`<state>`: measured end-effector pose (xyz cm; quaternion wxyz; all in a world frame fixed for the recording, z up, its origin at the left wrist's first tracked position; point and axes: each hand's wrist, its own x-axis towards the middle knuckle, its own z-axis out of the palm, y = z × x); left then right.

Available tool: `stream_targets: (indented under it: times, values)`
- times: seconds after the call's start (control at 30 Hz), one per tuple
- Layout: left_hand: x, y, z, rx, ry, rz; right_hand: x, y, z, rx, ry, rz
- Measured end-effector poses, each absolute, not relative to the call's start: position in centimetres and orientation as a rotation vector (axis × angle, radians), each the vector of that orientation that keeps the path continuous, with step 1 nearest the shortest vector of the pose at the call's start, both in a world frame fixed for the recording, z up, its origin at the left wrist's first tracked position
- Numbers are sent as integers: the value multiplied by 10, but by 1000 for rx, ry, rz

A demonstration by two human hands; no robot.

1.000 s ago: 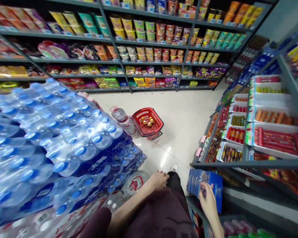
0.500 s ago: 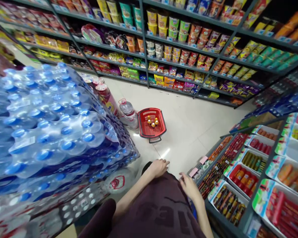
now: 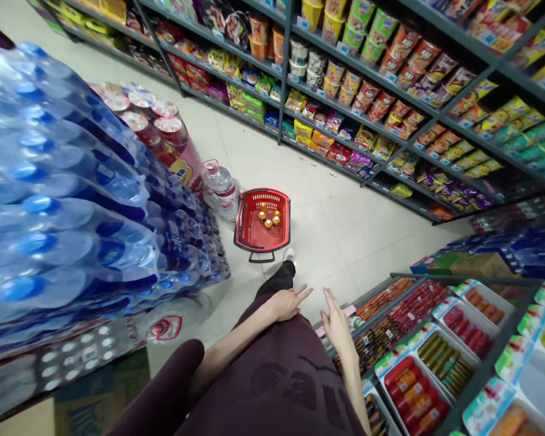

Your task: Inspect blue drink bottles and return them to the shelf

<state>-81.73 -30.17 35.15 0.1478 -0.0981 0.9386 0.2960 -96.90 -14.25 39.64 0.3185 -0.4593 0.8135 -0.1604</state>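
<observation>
Both hands now hang bare in front of the person's dark maroon shirt (image 3: 281, 381), where a second earlier the right hand (image 3: 336, 321) was pressed on a blue box on a low shelf; that box is out of view. The right hand has lifted clear, its fingers (image 3: 329, 301) stretched straight and loosely spread, holding nothing, just beside the front edge of the sausage shelf (image 3: 436, 339). The left hand (image 3: 287, 303) rests low near the thigh, fingers open and gripping nothing. The view has swung left and downward, so the red shopping basket (image 3: 262, 221) sits closer to centre on the pale floor (image 3: 345, 224), a few small yellow-capped bottles (image 3: 267, 217) inside it. It stands just ahead of the person's white shoe (image 3: 289, 254), beside a large water jug (image 3: 218, 186) and the wrapped stack of bottled water (image 3: 72, 200). Judging from the empty hands, the next thing nearest them is the basket.
</observation>
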Motion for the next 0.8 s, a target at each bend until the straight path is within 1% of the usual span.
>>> stream_targets:
  times: [0.1,0.17,0.3,0.43,0.53,0.63,0.73,0.8]
  values:
    - [-861,-340,346,-320,2657,921,-992,-174,383,-1261,2070,-435]
    - [-894,-370,347,-331,2635,957,-1023,-198,385,-1303,2042,-380]
    - [-960,-434,351,-341,2683,1036,-1107,-256,410,-1304,2161,-131]
    - [-997,-491,353,-574,2709,1175,-1178,-337,431,-1423,2176,62]
    - [-994,-524,348,-793,2750,1184,-1201,-406,430,-1557,2085,97]
    - [-972,-545,337,-1031,2707,1121,-1200,-475,421,-1722,1912,63]
    - [-939,-552,318,-1362,2580,1077,-1184,-539,415,-1870,1680,87]
    - [-918,-552,299,-1600,2420,1125,-1171,-579,412,-1939,1532,129]
